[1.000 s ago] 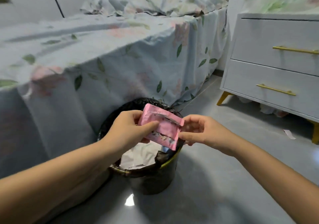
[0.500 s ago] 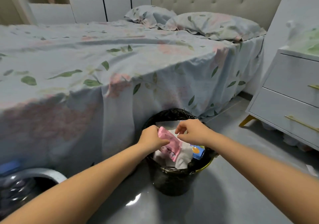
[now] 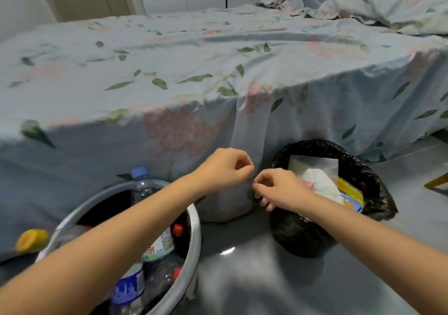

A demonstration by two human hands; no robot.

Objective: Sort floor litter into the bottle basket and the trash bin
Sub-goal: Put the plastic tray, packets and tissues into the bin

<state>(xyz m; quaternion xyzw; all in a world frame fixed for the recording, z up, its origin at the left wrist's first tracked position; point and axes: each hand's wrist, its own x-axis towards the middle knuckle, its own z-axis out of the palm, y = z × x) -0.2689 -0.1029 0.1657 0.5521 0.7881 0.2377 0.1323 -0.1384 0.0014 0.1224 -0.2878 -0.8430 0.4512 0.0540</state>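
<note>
On the floor (image 3: 266, 283) at the left, the bottle basket (image 3: 196, 237) holds plastic bottles (image 3: 157, 244). Past its far rim the left hand (image 3: 224, 169) has its fingers (image 3: 243, 166) curled in, thumb meeting fingertips, with nothing visible in them. Just beside it the right hand (image 3: 282, 191) is curled and empty too, over the near-left rim of the trash bin (image 3: 363, 169), where a pink wrapper (image 3: 308, 183) lies among white paper beside the bed (image 3: 194, 60).

Pink wrapper (image 3: 308, 183), held before, now lies in trash bin (image 3: 371, 176)

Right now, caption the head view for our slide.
Left hand and right hand hover empty between round grey bottle basket and black-lined trash bin.
</note>
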